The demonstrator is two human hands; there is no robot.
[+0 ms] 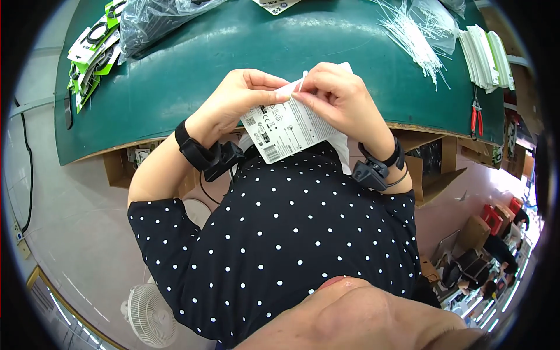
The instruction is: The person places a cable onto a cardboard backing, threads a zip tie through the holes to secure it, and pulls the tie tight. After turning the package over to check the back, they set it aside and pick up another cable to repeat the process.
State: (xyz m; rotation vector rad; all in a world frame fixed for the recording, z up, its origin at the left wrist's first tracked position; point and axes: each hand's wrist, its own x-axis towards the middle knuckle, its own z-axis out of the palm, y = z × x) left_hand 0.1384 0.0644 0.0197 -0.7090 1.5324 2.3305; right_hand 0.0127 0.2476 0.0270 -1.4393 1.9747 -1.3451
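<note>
The upper half of the frame is taken up by a green bench (pixel 350 41). Under its near edge, right of centre, an open cardboard box (pixel 444 185) is seen. At the upper left, a grey plastic bag (pixel 157 26) is spread near the far edge, and just beside it white, green and black cable packs (pixel 96 44) are heaped. At the upper right, loose white ties (pixel 415 44) are fanned out, with a stack of white and green packs (pixel 483 61) leaned near them.

A printed card (pixel 286 125) is held just above the centre of the frame, over the bench's near edge. It is white and flat, with black print, a square code and a barcode facing the camera. Its long axis is slanted from lower left to upper right; the barcode end is pointed to the lower left, and much of the upper right end is covered by the right grip (pixel 341 93).

The card's upper edge is pinched between thumb and fingers by the left grip (pixel 239 96). By the right grip's fingertips, pressed together, a thin white strip (pixel 303 77) is pinched, tilted almost upright. Whether the card is also clasped there cannot be told.
</note>
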